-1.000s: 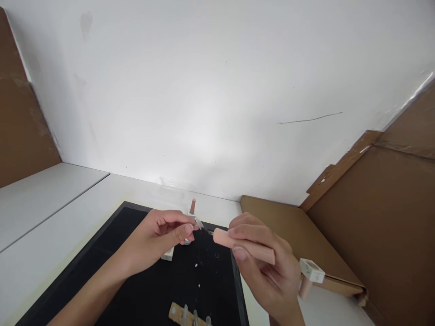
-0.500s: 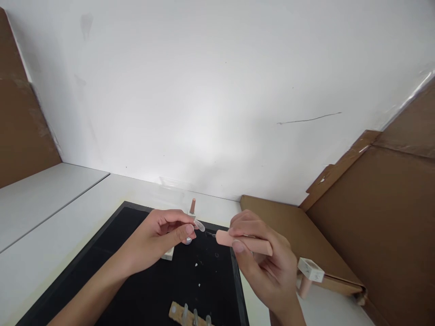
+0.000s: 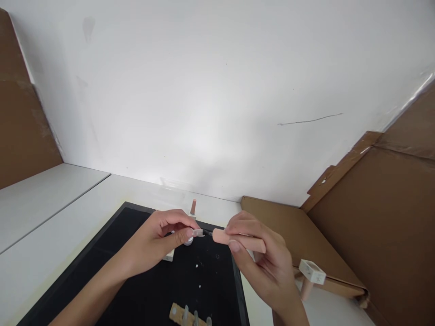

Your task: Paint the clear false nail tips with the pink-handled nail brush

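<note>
My left hand (image 3: 159,237) pinches a small clear false nail (image 3: 197,232) between thumb and fingertips, above the black mat (image 3: 146,294). Facing it, my right hand (image 3: 263,256) grips a nail polish brush by its long pink cap (image 3: 239,240). The brush's dark bristles reach the free end of the false nail and appear to touch it. Partly hidden behind my left hand are a small round jar (image 3: 188,241) and a white block-like piece (image 3: 169,256).
A pink-capped polish bottle (image 3: 193,207) stands at the mat's back edge. On the near side, a cork strip (image 3: 175,311) carries several clear nail tips. At right, a white bottle (image 3: 312,271) rests cap-down beside a cardboard box (image 3: 282,217). White crumbs dot the mat.
The brush has moved slightly left to the false nail, closing the gap between them. My left fingers have turned the nail from slanted to nearly level.
</note>
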### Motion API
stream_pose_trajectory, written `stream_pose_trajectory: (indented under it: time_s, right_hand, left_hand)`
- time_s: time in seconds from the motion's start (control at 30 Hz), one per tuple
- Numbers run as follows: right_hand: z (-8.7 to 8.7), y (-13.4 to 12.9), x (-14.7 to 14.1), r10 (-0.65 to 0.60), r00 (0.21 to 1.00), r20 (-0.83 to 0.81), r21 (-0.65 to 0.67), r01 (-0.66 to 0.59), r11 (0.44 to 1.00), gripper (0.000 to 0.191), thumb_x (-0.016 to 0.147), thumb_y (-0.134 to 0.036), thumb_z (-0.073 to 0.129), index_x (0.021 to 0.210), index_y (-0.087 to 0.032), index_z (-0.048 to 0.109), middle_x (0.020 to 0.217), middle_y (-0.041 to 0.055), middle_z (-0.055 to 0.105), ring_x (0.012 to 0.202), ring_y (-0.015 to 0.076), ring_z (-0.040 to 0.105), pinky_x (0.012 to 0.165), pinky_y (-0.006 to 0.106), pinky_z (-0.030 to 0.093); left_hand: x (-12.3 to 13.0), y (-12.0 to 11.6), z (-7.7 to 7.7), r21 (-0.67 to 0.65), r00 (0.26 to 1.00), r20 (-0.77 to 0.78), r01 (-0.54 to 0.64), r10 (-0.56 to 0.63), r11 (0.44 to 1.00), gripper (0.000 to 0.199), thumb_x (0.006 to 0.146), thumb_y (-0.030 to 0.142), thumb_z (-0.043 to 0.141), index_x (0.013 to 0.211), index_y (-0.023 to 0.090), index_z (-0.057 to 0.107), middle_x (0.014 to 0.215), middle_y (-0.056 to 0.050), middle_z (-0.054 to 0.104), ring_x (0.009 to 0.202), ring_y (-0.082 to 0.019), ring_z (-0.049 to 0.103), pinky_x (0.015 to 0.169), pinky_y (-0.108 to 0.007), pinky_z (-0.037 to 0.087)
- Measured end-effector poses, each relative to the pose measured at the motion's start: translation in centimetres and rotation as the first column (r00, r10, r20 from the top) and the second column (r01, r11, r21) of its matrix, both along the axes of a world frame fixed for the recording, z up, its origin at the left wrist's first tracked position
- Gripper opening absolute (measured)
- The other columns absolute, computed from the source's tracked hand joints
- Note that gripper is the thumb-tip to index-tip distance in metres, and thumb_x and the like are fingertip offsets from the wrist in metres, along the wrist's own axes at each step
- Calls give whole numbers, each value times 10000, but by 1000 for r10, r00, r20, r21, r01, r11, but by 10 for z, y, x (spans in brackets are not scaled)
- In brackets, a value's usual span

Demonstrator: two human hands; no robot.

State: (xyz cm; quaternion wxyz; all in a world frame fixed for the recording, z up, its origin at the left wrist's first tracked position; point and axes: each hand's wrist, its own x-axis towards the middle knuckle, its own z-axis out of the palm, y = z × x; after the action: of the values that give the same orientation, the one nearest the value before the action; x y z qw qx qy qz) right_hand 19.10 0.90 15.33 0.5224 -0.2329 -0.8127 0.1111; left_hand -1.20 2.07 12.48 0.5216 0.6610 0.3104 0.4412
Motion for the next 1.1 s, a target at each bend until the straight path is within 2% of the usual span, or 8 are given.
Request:
stream_pose_trajectory:
  time_s: [0.17, 0.3, 0.4, 0.57, 0.7, 0.87, 1.1]
  right_hand:
    - [-2, 0, 2, 61, 995, -79, 30, -59, 998, 238, 804, -59, 532, 966, -225, 587, 747, 17, 592, 630, 159, 543, 569, 318, 455]
    - [1, -2, 0, 150, 989, -1, -13, -151, 989, 277, 794, -60, 547, 1004, -237, 584, 731, 7, 595, 628, 152, 550, 550, 297, 458]
    - [4, -2, -1, 106, 994, 20, -47, -105, 993, 268, 802, -48, 534, 981, -240, 587, 716, -2, 601, 631, 146, 564, 531, 271, 456]
    - [2, -1, 1, -1, 1000, -9, -11, 1, 1000, 244, 812, -48, 542, 960, -238, 587, 756, 14, 620, 642, 151, 569, 562, 284, 476]
    - [1, -1, 2, 44, 997, -63, 20, -43, 999, 250, 808, -47, 524, 961, -236, 581, 754, 21, 608, 644, 161, 557, 568, 305, 471]
    - [4, -4, 0, 141, 990, 16, -19, -141, 990, 283, 763, -45, 523, 973, -228, 575, 711, 13, 591, 616, 156, 543, 525, 285, 453]
    - [6, -4, -5, 70, 995, 70, 6, -71, 997, 322, 743, -17, 495, 964, -243, 555, 709, 3, 601, 607, 146, 552, 525, 279, 465]
  left_hand:
    - [-2, 0, 1, 29, 1000, 1, -2, 2, 1000, 107, 858, 260, 594, 854, 220, 693, 768, 5, 610, 709, -120, 533, 650, -242, 409]
    - [-1, 0, 3, 41, 1000, 2, -5, 5, 999, 101, 858, 256, 594, 853, 219, 688, 781, 1, 603, 720, -125, 526, 654, -249, 406]
    - [-1, -1, 3, 42, 1000, 8, 5, -5, 999, 102, 863, 253, 588, 848, 223, 684, 775, 5, 593, 719, -123, 521, 659, -252, 403]
    - [-3, -1, 1, 48, 1000, 4, -3, 3, 999, 106, 870, 258, 580, 851, 229, 680, 770, 7, 590, 723, -124, 515, 663, -255, 397]
    - [-4, 1, 0, 49, 1000, 4, -12, 12, 999, 96, 867, 246, 582, 855, 229, 676, 796, 4, 583, 742, -128, 515, 676, -260, 399]
    - [-3, 2, 1, 59, 1000, -4, -26, 26, 998, 76, 856, 230, 593, 858, 226, 669, 815, 1, 580, 765, -136, 517, 695, -268, 404]
    - [-3, 0, 4, 68, 999, -26, -36, 38, 997, 82, 853, 214, 590, 856, 220, 671, 830, -9, 584, 786, -149, 528, 703, -275, 412]
